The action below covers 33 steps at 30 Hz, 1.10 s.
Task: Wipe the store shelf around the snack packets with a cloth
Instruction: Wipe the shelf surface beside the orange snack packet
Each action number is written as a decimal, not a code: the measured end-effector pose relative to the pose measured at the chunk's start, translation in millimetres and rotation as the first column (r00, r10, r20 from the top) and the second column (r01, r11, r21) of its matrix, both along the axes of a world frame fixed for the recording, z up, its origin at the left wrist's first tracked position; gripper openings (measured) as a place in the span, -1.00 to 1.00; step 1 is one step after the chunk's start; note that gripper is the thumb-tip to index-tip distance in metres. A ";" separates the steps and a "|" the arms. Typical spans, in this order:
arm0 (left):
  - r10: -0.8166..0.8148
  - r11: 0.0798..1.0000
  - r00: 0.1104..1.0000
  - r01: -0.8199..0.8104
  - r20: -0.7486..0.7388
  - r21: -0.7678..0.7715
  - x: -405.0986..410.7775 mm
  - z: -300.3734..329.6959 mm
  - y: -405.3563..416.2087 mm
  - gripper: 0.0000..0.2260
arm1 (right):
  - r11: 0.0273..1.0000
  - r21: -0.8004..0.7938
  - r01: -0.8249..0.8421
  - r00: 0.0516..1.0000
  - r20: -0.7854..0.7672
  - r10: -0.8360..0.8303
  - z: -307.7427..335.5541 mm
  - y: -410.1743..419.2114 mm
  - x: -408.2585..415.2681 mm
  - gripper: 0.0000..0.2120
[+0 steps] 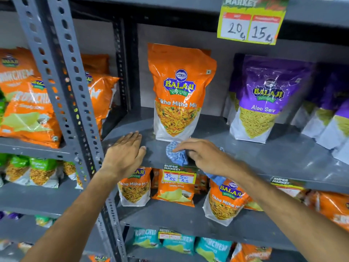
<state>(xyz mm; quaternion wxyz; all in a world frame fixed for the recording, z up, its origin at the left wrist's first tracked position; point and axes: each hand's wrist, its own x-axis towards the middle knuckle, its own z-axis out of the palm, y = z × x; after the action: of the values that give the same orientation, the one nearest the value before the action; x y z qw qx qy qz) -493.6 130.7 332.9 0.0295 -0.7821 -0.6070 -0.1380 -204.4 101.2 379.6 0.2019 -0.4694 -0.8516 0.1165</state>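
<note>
A grey metal shelf [264, 154] holds an upright orange Tikha Mitha Mix packet [179, 91] and, to its right, a purple Aloo Sev packet [264, 99]. My right hand [205, 157] presses a blue-and-white checked cloth [175, 153] onto the shelf just in front of the orange packet; part of the cloth hangs below the shelf edge under my wrist. My left hand [125, 154] lies flat, palm down, fingers apart, on the shelf's left front corner, holding nothing.
A perforated grey upright [62, 87] stands at the left, with orange packets [28, 103] beyond it. More purple packets [328, 114] fill the right end. Price tags [179, 174] hang on the shelf edge, and a yellow tag [249, 25] above. Lower shelves carry orange and teal packets.
</note>
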 end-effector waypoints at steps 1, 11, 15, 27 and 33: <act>0.000 1.000 1.000 0.000 -0.003 -0.002 -1.1 -0.9 0.4 -0.32 | 1.000 0.007 -0.004 0.999 -0.034 0.004 4.8 0.1 -11.8 -0.49; 0.007 1.000 1.000 -0.008 0.006 0.009 -0.8 0.1 0.1 -0.26 | 0.945 0.189 0.266 0.961 0.030 -0.276 77.1 46.3 -156.9 -0.92; -0.001 1.000 1.000 0.002 -0.024 0.012 -3.5 -2.4 2.2 -0.27 | 0.957 0.163 0.239 0.959 0.116 -0.259 71.6 50.7 -166.5 -0.81; -0.022 1.000 0.999 0.022 0.043 0.012 -1.5 0.2 -2.6 -0.24 | 0.996 0.064 0.058 0.951 0.301 -0.075 39.9 -4.3 -40.6 -0.65; -0.010 0.999 1.000 0.009 0.021 0.041 -1.4 -3.6 0.3 -0.20 | 0.879 0.163 0.448 0.891 -0.159 -0.425 52.8 17.7 54.5 -0.66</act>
<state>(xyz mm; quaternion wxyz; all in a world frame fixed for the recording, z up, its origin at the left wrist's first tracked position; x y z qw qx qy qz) -495.0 130.9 329.2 0.0385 -0.7827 -0.6006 -0.1588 -149.9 118.9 432.4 0.3184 -0.6196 -0.7174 0.0113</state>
